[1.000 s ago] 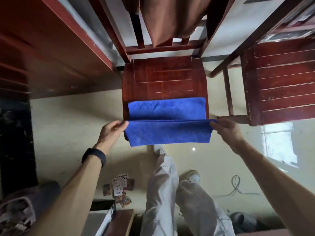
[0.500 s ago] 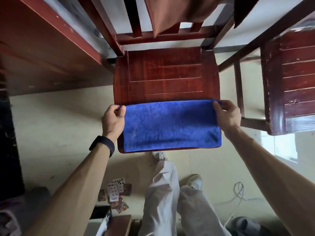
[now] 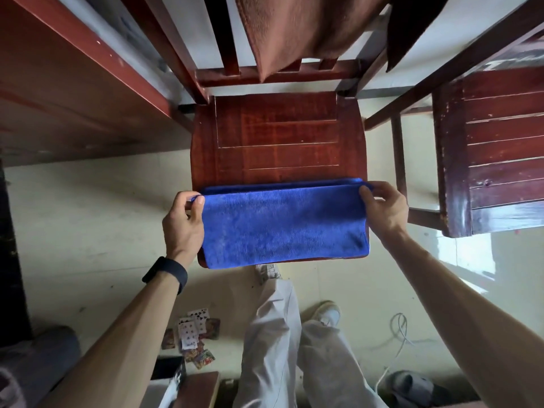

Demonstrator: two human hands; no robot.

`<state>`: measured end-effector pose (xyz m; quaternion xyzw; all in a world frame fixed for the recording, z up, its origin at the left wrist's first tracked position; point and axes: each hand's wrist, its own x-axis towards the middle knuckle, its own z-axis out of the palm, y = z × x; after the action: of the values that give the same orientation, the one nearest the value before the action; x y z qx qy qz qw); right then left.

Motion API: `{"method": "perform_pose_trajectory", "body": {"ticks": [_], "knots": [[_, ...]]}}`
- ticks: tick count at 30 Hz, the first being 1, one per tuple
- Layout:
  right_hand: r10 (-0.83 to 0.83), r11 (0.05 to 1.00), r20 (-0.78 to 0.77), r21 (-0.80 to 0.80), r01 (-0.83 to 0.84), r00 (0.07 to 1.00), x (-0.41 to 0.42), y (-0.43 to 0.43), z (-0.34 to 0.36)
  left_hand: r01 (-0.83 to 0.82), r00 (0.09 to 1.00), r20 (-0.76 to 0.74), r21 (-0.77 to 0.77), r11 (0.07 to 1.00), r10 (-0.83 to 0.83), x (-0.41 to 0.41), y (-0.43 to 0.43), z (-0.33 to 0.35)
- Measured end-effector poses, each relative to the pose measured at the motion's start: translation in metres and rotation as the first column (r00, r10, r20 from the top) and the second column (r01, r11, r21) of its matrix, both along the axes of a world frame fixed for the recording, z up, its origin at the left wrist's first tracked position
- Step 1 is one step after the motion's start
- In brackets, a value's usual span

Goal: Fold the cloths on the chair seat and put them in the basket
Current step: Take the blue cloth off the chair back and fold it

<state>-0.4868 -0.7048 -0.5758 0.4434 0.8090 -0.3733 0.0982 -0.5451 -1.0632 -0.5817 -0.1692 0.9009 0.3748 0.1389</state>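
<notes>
A blue cloth (image 3: 284, 225) lies folded in half on the front part of the red wooden chair seat (image 3: 276, 134). Its doubled far edge runs across the seat. My left hand (image 3: 184, 223) pinches the far left corner of the cloth. My right hand (image 3: 384, 206) pinches the far right corner. A brown cloth (image 3: 297, 28) hangs over the chair's backrest, with a darker cloth (image 3: 412, 25) beside it. No basket is in view.
A second wooden chair (image 3: 497, 148) stands close on the right. A red wooden table edge (image 3: 88, 51) runs along the left. On the floor lie playing cards (image 3: 195, 334), a white cable (image 3: 397, 343) and a slipper (image 3: 412, 387). My legs stand just before the chair.
The near half of the blue cloth, which hung over the seat's front edge, has been lifted and laid over the far half. Both hands moved away from me with the corners.
</notes>
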Motion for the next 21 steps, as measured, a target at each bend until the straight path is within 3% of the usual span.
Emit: {"method": "perform_pose_trajectory", "body": {"ticks": [10, 17, 21], "knots": [[0.006, 1.0, 0.057, -0.003, -0.006, 0.998, -0.018, 0.002, -0.011, 0.025, 0.999, 0.042, -0.115, 0.993, -0.02, -0.024, 0.007, -0.026], [-0.024, 0.998, 0.046, 0.061, 0.022, 0.999, -0.02, -0.007, -0.012, 0.125, 0.991, 0.076, -0.309, 0.943, -0.106, -0.028, 0.009, -0.022], [-0.093, 0.984, -0.131, 0.138, 0.111, 0.987, -0.01, -0.025, -0.019, 0.055, 0.987, -0.118, -0.378, 0.924, -0.107, -0.013, 0.026, -0.01]]}}
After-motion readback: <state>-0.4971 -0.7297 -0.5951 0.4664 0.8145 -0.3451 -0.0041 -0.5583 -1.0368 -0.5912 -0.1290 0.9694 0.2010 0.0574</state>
